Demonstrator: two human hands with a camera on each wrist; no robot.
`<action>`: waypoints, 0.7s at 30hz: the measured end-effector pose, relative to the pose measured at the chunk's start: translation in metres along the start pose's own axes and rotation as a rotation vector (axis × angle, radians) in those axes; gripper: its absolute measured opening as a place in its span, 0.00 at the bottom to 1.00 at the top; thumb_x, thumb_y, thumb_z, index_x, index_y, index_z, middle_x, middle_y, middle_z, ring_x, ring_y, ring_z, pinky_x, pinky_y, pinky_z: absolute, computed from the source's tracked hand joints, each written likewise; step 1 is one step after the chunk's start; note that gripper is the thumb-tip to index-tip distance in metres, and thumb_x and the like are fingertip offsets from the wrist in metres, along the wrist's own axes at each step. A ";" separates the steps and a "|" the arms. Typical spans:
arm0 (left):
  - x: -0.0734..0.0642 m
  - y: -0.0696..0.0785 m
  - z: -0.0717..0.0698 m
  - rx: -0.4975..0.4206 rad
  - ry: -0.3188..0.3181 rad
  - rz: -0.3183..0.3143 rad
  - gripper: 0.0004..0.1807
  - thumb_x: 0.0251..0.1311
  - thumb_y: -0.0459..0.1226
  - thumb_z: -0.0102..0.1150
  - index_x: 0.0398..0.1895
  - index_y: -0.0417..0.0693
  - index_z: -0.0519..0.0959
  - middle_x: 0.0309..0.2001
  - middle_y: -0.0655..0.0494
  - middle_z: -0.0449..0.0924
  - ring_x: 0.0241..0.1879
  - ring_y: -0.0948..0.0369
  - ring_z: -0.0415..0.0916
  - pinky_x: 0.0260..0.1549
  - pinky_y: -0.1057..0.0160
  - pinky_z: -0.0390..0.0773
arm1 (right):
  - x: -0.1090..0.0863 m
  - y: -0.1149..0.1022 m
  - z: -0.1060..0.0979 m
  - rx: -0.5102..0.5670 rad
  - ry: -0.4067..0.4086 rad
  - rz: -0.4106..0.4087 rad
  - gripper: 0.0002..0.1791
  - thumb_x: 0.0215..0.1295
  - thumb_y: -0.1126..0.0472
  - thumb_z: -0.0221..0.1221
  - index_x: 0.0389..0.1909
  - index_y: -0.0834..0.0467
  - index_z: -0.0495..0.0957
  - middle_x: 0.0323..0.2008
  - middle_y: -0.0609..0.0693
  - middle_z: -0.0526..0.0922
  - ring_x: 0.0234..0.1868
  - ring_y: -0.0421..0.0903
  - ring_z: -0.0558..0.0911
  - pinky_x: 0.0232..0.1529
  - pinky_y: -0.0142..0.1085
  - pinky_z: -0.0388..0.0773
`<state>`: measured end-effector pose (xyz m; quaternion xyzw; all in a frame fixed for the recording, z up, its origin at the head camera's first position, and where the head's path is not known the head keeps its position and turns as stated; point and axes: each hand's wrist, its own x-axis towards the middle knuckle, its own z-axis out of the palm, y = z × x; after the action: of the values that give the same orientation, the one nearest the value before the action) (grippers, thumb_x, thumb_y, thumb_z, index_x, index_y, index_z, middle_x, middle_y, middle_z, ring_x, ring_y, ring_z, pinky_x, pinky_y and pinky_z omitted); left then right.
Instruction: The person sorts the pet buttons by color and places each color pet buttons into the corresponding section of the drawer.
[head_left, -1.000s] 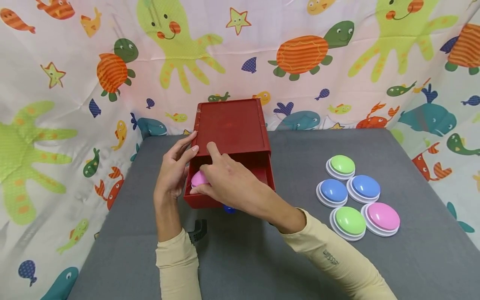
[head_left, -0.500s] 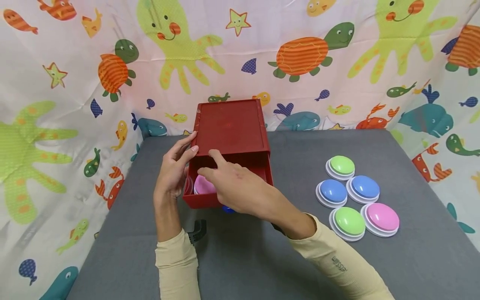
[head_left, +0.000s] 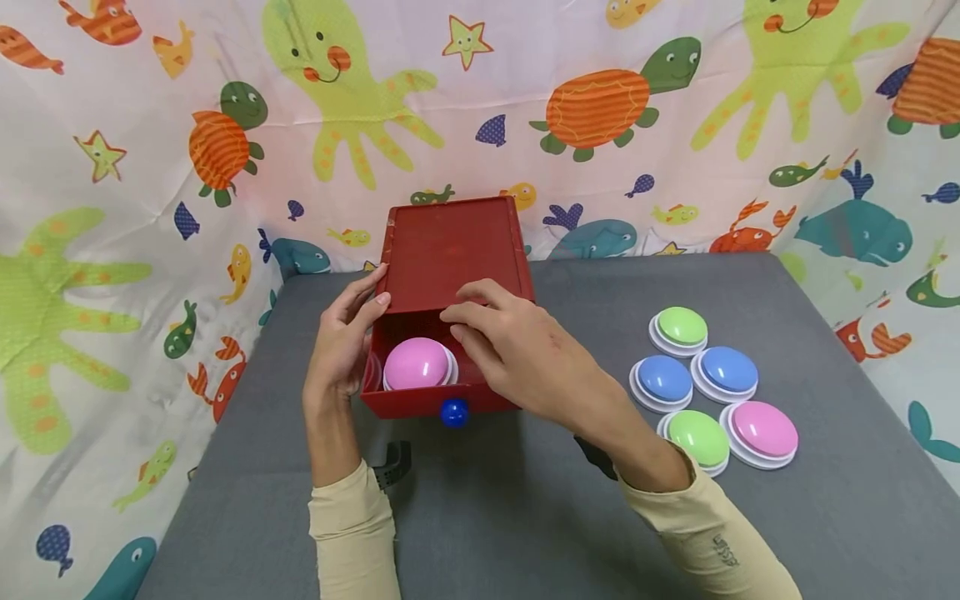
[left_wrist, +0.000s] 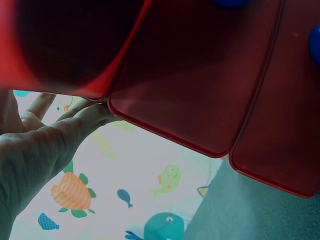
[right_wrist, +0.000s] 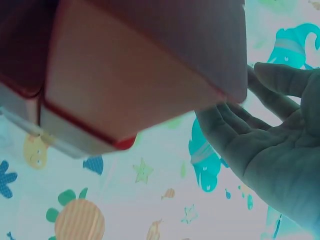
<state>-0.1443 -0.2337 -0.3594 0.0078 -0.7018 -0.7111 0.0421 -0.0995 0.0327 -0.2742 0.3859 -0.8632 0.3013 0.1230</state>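
A red cabinet (head_left: 453,250) has its top drawer (head_left: 405,404) pulled out, with a blue knob (head_left: 454,413) on the front. Inside the drawer's left half sits a pink domed push button (head_left: 416,363) on a white base. My left hand (head_left: 337,337) rests against the cabinet's left side, thumb near the top edge; in the left wrist view its fingers (left_wrist: 92,116) touch the red side. Over the drawer's right half hovers my right hand (head_left: 528,354), fingers loosely bent and holding nothing. It hides the drawer's right part.
On the grey table (head_left: 247,508) to the right stand several domed buttons: a far green one (head_left: 682,325), two blue ones (head_left: 664,379), a near green one (head_left: 697,437) and a pink one (head_left: 765,429). A patterned curtain (head_left: 480,125) hangs behind and at both sides.
My right hand has let go of the pink push button and moved right, leaving the button in the drawer's left half. The left hand has stayed on the cabinet's side.
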 end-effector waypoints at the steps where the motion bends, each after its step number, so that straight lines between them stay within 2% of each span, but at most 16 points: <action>1: 0.000 0.000 0.000 0.001 0.000 0.000 0.30 0.72 0.47 0.61 0.76 0.69 0.71 0.78 0.54 0.66 0.70 0.46 0.72 0.53 0.56 0.86 | -0.002 0.002 -0.003 0.007 0.012 0.005 0.19 0.67 0.58 0.69 0.58 0.56 0.85 0.56 0.53 0.83 0.55 0.48 0.85 0.56 0.44 0.88; 11: -0.003 0.001 0.001 -0.019 0.003 0.007 0.29 0.73 0.47 0.60 0.76 0.68 0.71 0.78 0.53 0.66 0.70 0.47 0.72 0.50 0.64 0.88 | -0.025 0.023 -0.024 0.030 0.064 0.147 0.20 0.69 0.60 0.68 0.60 0.57 0.84 0.61 0.55 0.81 0.59 0.52 0.83 0.52 0.50 0.90; 21: -0.008 -0.001 0.005 0.005 0.010 0.006 0.30 0.72 0.49 0.61 0.76 0.70 0.71 0.77 0.54 0.66 0.68 0.50 0.73 0.50 0.64 0.88 | -0.061 0.057 -0.046 -0.062 0.117 0.359 0.18 0.70 0.62 0.67 0.59 0.60 0.84 0.66 0.61 0.78 0.63 0.61 0.82 0.55 0.57 0.87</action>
<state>-0.1371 -0.2286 -0.3606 0.0092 -0.7032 -0.7093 0.0478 -0.1018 0.1273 -0.2894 0.2039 -0.9184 0.3137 0.1289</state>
